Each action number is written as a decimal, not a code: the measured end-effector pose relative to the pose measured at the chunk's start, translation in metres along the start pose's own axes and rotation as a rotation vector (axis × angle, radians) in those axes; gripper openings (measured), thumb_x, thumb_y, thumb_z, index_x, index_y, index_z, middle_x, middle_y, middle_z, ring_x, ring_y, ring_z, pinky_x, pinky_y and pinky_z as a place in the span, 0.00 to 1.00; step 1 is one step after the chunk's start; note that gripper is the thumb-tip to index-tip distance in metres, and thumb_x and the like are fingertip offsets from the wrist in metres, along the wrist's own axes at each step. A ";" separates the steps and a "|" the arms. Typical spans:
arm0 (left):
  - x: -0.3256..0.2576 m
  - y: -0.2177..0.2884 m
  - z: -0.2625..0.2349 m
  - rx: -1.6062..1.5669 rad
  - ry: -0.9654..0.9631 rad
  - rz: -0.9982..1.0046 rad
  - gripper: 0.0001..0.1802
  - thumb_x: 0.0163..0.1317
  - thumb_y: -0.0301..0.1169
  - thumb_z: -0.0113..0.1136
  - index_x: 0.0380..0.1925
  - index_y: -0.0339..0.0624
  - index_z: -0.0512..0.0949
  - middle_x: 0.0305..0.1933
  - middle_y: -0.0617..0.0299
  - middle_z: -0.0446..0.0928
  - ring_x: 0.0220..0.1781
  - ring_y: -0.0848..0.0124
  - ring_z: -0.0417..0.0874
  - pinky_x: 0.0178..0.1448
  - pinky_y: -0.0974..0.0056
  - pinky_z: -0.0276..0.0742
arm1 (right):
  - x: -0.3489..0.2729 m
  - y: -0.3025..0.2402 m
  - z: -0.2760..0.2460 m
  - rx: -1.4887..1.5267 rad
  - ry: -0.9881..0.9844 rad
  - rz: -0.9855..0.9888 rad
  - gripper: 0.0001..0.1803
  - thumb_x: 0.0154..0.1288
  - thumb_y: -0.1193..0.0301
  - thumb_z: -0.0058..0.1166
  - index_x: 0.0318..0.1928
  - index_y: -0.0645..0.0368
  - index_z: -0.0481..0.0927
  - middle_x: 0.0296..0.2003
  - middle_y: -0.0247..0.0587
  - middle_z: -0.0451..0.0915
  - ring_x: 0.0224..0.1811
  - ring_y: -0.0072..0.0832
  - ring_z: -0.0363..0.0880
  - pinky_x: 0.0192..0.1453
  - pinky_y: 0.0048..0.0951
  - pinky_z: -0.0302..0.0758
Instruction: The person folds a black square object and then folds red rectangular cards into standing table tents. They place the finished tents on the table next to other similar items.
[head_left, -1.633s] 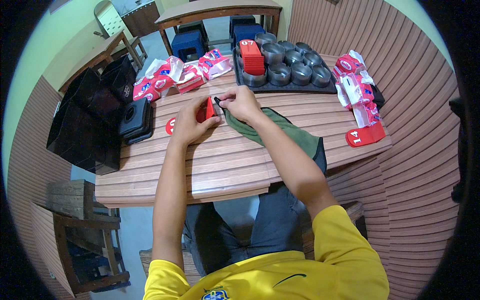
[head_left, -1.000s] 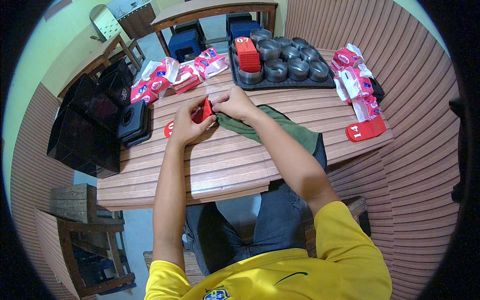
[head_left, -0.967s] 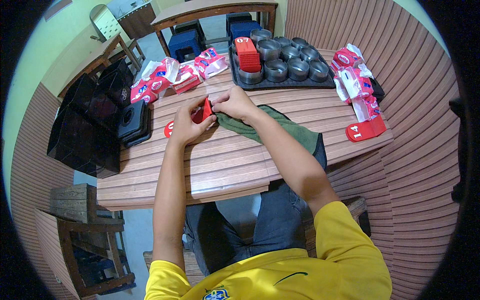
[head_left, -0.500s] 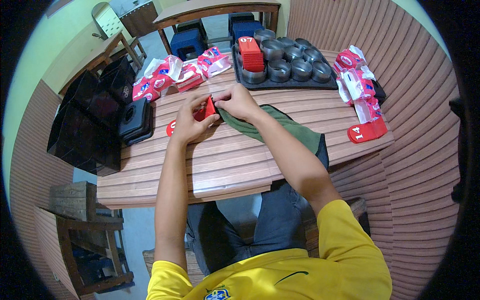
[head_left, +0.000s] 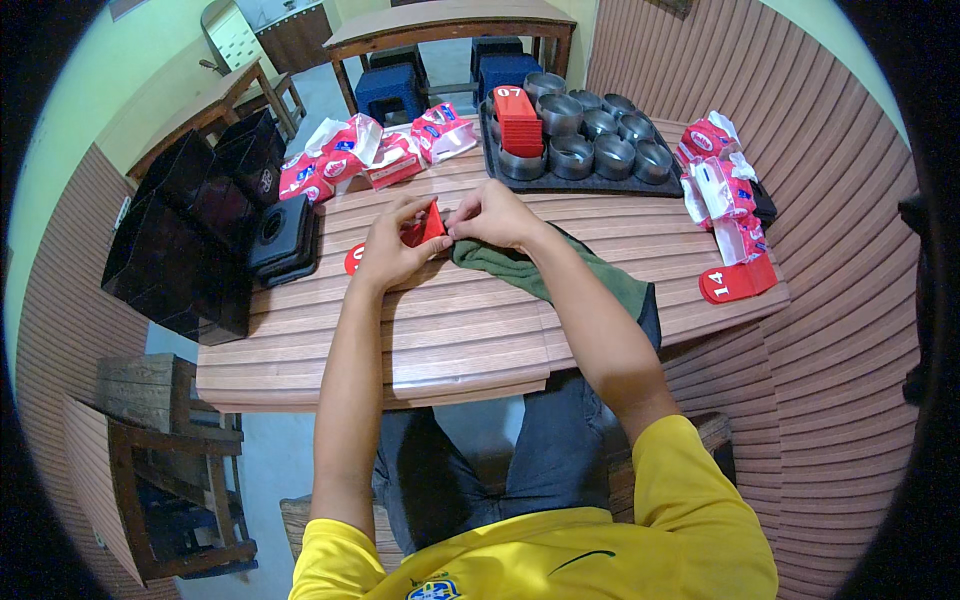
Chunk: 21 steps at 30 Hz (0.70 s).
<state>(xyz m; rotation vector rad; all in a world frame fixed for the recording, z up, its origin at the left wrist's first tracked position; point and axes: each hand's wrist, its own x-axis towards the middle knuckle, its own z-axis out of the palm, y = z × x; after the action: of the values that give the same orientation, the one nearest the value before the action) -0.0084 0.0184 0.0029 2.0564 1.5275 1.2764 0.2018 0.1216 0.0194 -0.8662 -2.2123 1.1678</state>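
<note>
A red bent table-number stand (head_left: 432, 222) is held on the table by my left hand (head_left: 393, 250), its fingers and thumb closed around the raised part. The stand's rounded end pokes out to the left of that hand. My right hand (head_left: 495, 217) is pinched on a corner of a green cloth (head_left: 560, 268) with a dark edge, right beside the stand. Whether the cloth touches the red surface is hidden by the fingers. The rest of the cloth trails under my right forearm toward the table's front edge.
A black tray (head_left: 590, 184) at the back holds several round metal cups (head_left: 571, 157) and a stack of red number stands (head_left: 520, 128). Another red stand (head_left: 738, 280) lies at right. Pink tissue packs (head_left: 330, 160), black bins (head_left: 180, 265) and square black holders (head_left: 284, 238) stand around the table's edges.
The view has shifted a little. My right hand has moved slightly at the red stand, and the cloth near it looks more bunched. My left hand keeps its hold.
</note>
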 end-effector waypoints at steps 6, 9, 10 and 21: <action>0.001 0.000 -0.002 -0.059 -0.036 -0.072 0.42 0.55 0.44 0.88 0.68 0.38 0.83 0.61 0.55 0.84 0.62 0.59 0.87 0.68 0.56 0.83 | -0.002 -0.005 0.000 0.074 0.045 0.009 0.11 0.53 0.71 0.78 0.35 0.63 0.96 0.32 0.46 0.93 0.33 0.29 0.90 0.47 0.34 0.86; -0.001 -0.002 -0.002 -0.064 -0.046 -0.088 0.43 0.55 0.44 0.88 0.69 0.38 0.83 0.61 0.55 0.84 0.63 0.59 0.87 0.69 0.56 0.83 | -0.003 -0.008 -0.004 0.086 -0.034 -0.009 0.11 0.53 0.71 0.78 0.36 0.63 0.96 0.32 0.45 0.94 0.33 0.27 0.90 0.46 0.33 0.86; 0.000 -0.003 -0.002 -0.068 -0.048 -0.085 0.43 0.55 0.44 0.88 0.69 0.38 0.83 0.61 0.55 0.84 0.62 0.59 0.87 0.69 0.56 0.83 | -0.004 -0.009 -0.005 0.052 -0.061 0.017 0.11 0.53 0.71 0.78 0.36 0.63 0.96 0.33 0.45 0.94 0.34 0.27 0.89 0.46 0.33 0.86; 0.001 -0.010 -0.003 -0.101 -0.057 -0.086 0.46 0.54 0.47 0.88 0.70 0.39 0.82 0.61 0.53 0.85 0.61 0.58 0.87 0.68 0.55 0.82 | 0.003 0.001 0.007 0.071 0.064 -0.005 0.11 0.57 0.72 0.77 0.40 0.62 0.96 0.35 0.45 0.94 0.37 0.27 0.90 0.49 0.32 0.86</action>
<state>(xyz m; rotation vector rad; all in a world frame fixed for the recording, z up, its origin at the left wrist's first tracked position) -0.0174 0.0222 -0.0014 1.9269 1.4785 1.2260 0.1958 0.1206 0.0153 -0.8566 -2.1074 1.1920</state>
